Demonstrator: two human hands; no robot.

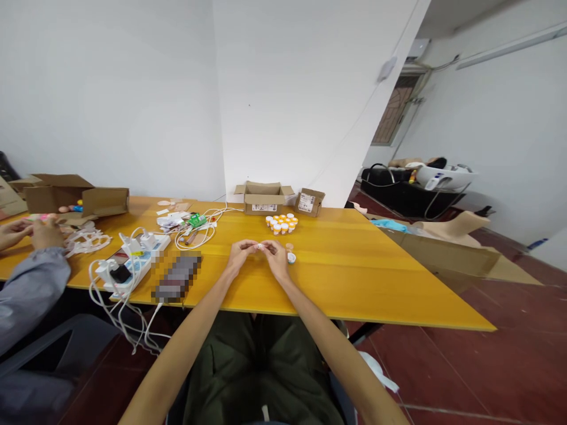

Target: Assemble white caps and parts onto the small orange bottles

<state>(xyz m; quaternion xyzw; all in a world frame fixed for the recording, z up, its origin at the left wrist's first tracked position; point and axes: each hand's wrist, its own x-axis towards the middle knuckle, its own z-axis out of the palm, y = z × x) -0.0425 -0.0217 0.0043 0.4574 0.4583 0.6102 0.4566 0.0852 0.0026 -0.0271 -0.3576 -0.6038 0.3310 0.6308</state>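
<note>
Over the yellow tabletop, my left hand [241,254] and my right hand [275,257] meet with fingertips pinched together. Between them is a small whitish object [260,246], too small to name. A small round tub [291,258] with a pale top sits just right of my right hand. Behind it lies a small clear disc [289,247], perhaps a lid. Farther back stands a cluster of small orange tubs with white tops [282,224].
An open cardboard box [263,199] and a smaller box [310,202] stand against the wall. To the left lie a phone [178,276], a power strip [139,265] with tangled cables, and a green packet [197,220]. At far left, a co-worker's hands [46,233] handle something colourful.
</note>
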